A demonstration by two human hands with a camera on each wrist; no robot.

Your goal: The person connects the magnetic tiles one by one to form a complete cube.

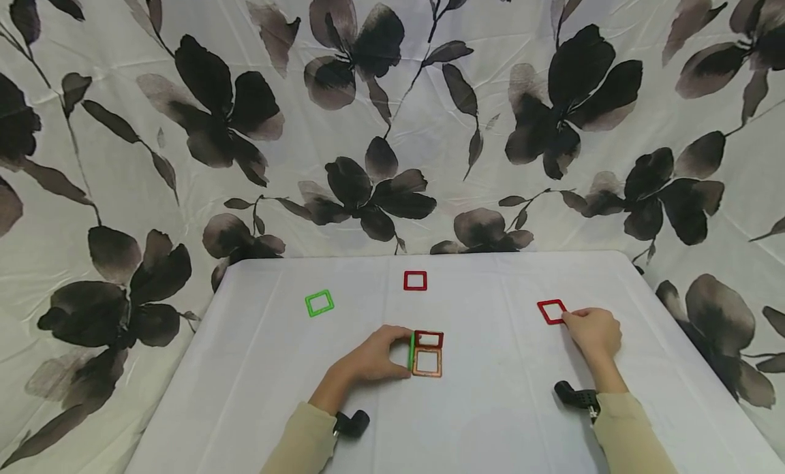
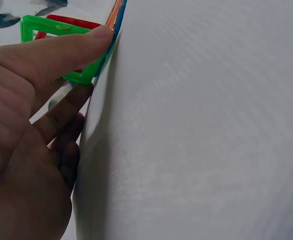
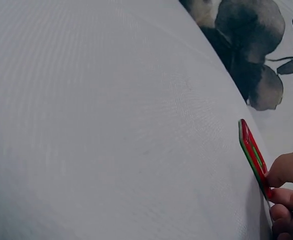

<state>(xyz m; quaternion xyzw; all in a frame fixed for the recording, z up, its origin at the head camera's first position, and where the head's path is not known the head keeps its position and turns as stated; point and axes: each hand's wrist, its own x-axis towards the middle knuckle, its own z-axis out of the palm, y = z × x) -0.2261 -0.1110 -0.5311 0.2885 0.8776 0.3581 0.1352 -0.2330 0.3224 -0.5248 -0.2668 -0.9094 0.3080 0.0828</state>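
Two hands at work on a white surface (image 1: 490, 413). The left hand (image 1: 375, 355), left of the surface's middle, is partly open in a C-shape: the thumb lies at the near end of an upright green frame (image 1: 411, 353) and the forefinger at its far end, so that the frame is gripped between them. This green frame stands along the left edge of an orange frame (image 1: 427, 374), which lies on the surface; a blue strip shows along the orange one in the left wrist view. A dark red frame (image 1: 428, 333) adjoins the orange frame's far edge and touches the green frame.

The right hand (image 1: 595, 332), toward the surface's right edge, is nearly closed, its thumb and forefinger pinching a bright red frame (image 1: 543, 313) by one corner. The right wrist view shows green along this piece's side; whether it touches the surface cannot be told.

Two pieces lie apart from both hands: a loose red square (image 1: 415, 289) near the middle of the far edge, and a loose green square (image 1: 309, 307) toward the far left corner, slightly turned.
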